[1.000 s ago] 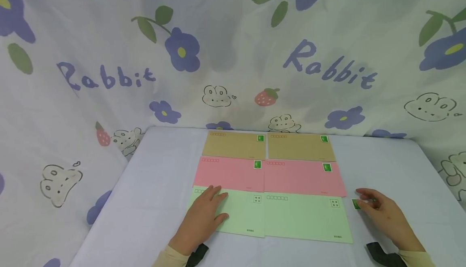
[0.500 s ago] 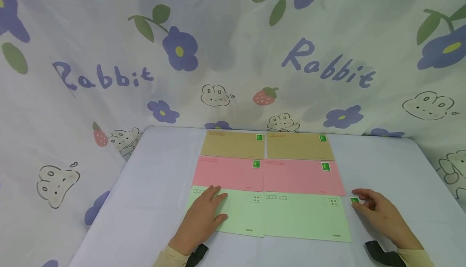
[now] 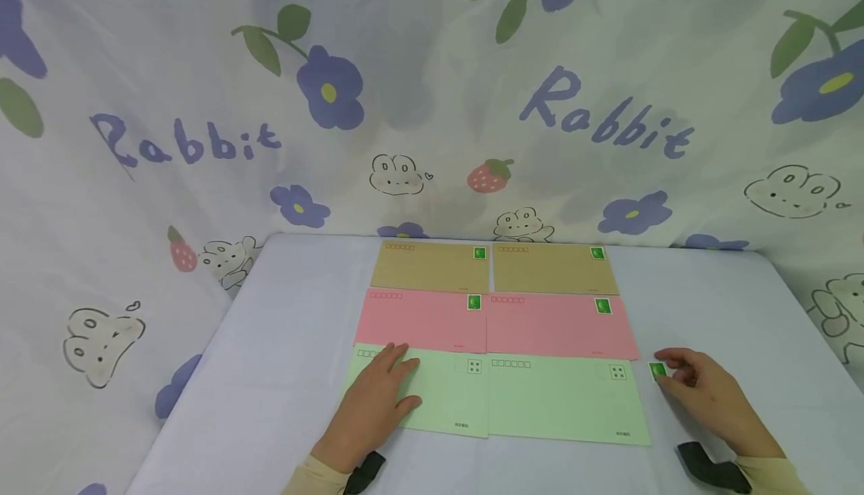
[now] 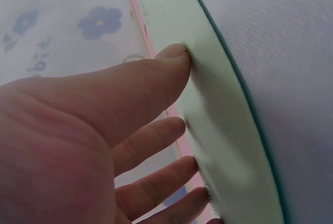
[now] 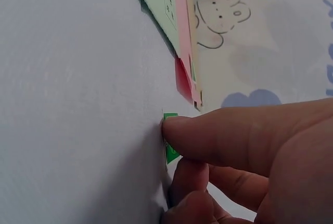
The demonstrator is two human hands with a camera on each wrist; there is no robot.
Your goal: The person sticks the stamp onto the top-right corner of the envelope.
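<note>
At the right of the envelopes, a small green stamp (image 3: 658,370) is held at the thumb and curled fingers of my right hand (image 3: 709,397), low against the table. In the right wrist view, the thumb tip covers part of the stamp (image 5: 171,153). My left hand (image 3: 374,401) rests with spread fingers on the left light-green envelope (image 3: 445,397); its thumb and fingertips touch the paper in the left wrist view. The right light-green envelope (image 3: 567,405) lies beside it. Both green envelopes show a printed stamp box at their upper right.
Behind lie two pink envelopes (image 3: 425,322) and two tan envelopes (image 3: 553,270), each bearing a green stamp at the upper right. All of them lie on a white-covered table (image 3: 290,307). A patterned cloth (image 3: 432,105) hangs behind it.
The right thumb and fingers have shifted slightly about the stamp, which now shows a little more plainly. My left hand stays in place on the envelope. The head view has tilted slightly.
</note>
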